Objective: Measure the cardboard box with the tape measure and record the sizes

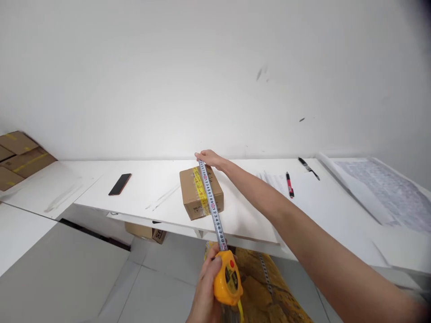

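Measuring step: my left hand (204, 287) is clamped on the yellow tape measure (228, 280). My right hand (209, 158) pins its end at the far edge of the box (193, 197), which sits on the counter (151, 188) between my hands. I judge the next move needs the blade taut and flat.

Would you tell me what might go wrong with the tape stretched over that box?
The right hand pinches the blade at the far edge of the box; a slip may whip it back toward the left hand. The box sits near the table edge; a pull might drag it off.
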`<state>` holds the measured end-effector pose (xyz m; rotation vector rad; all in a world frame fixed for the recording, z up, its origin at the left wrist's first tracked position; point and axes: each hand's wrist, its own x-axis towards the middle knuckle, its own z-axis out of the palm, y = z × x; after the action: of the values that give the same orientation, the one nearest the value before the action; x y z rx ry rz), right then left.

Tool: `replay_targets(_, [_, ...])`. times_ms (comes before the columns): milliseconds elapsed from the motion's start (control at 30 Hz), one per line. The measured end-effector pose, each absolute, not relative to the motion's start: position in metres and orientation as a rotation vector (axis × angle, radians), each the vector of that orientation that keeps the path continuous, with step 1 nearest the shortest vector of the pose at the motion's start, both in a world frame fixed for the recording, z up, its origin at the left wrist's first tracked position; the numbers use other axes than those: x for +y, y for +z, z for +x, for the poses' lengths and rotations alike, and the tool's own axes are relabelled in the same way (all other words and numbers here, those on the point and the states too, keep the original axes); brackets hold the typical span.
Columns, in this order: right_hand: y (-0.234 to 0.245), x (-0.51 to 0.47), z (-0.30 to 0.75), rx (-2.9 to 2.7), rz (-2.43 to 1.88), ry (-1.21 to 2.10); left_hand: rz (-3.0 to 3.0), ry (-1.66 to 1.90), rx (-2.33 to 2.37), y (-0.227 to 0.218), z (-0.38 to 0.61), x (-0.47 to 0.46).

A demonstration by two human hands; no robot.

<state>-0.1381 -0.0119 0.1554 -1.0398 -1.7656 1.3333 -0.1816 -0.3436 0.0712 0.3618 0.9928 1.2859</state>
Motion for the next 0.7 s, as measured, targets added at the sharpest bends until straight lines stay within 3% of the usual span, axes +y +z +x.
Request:
replay_targets(367, [0.122, -0.013, -0.149, -1.824, -1.019, 1.492, 0.409, 1.257, 0.730, 0.090, -0.178, -0.354])
replay_targets(533, [0.110, -0.016, -0.139, -1.849, -0.749, 1.445, 0.426, 1.246, 0.786, 0.099, -0.181, -0.346])
replay_targets(700, [0.101, -0.005, -0.157, -1.829, -0.868, 1.336, 0.402, 1.295, 0.834, 0.108, -0.188, -0.326])
